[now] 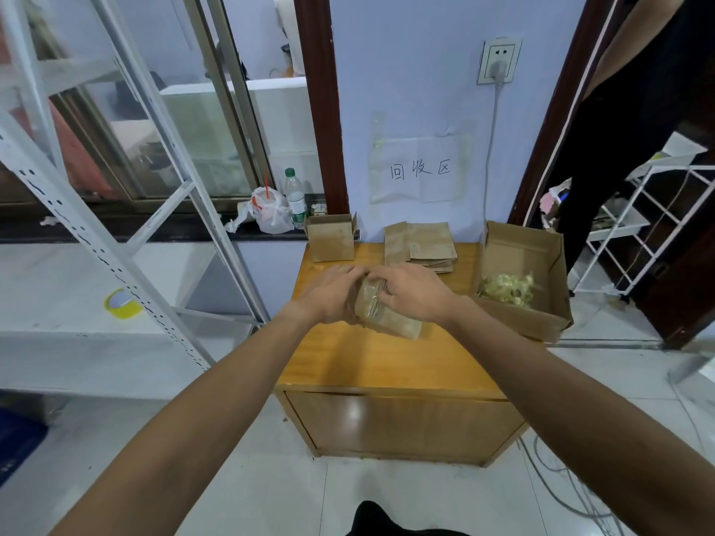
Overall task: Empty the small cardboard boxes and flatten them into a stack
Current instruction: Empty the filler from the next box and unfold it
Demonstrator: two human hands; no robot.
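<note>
Currently both hands are on one small box point(387, 317) over the middle of the tabletop point(371, 361). The left hand point(332, 295) wraps the box's left end, fingers curled round it. The right hand point(414, 292) grips from the right, fingers curled over the box's top face, their tips on the shiny taped strip. The box is tilted, its near end lower; whether it touches the tabletop cannot be told. Motion blur hides the flaps, so open or sealed is unclear. A second box point(330, 238) stands upright at the tabletop's back-left corner, top flaps raised. The stack point(421, 246) of flattened boxes lies at the middle of the tabletop's back edge, against the wall, with one piece jutting out on its left side. A big box point(541, 323) sits open on the tabletop's right end, its near corner overhanging the edge; inside lie yellowish translucent scraps point(507, 289). A paper sign point(421, 170) is taped to the wall above the tabletop's back edge. On a dark sill left of the tabletop's back-left corner: a plastic bottle point(295, 197) and a white bag point(271, 214), touching. A person in black point(638, 118) stands beyond the tabletop's right end.
</note>
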